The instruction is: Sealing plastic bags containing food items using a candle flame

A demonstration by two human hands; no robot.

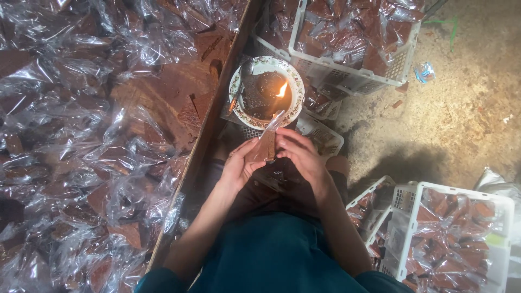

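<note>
Huge heap of clear plastic bags with brown snack pieces [81, 135] fills the whole left side, sitting in a wooden tray whose edge board [209, 127] runs diagonally from top centre down to lower left. Bare concrete floor [461, 108] takes the right side. White plastic crate [353, 73] at top, packed with bagged brown pieces; another white crate [461, 239] at lower right, also full of bagged pieces, with a smaller white basket [374, 209] just beside it on its left. Person seen from above, teal shirt [277, 255], dark brown trousers, seated between tray and crates. In front of the hands, a patterned white bowl [266, 92] rests on an upturned white basket; dark contents inside, a small flame [281, 89] burning on its right half, a metal spoon [242, 76] lying across its left rim. Left hand [239, 165] and right hand [301, 154] both grip one small clear packet with a brown piece [265, 145], held upright between them, fingers pinching its sides; the packet's open top end points up at the bowl's near rim, just below the flame. Small blue-and-clear wrapper scrap [424, 71] on the floor right of the top crate.
</note>
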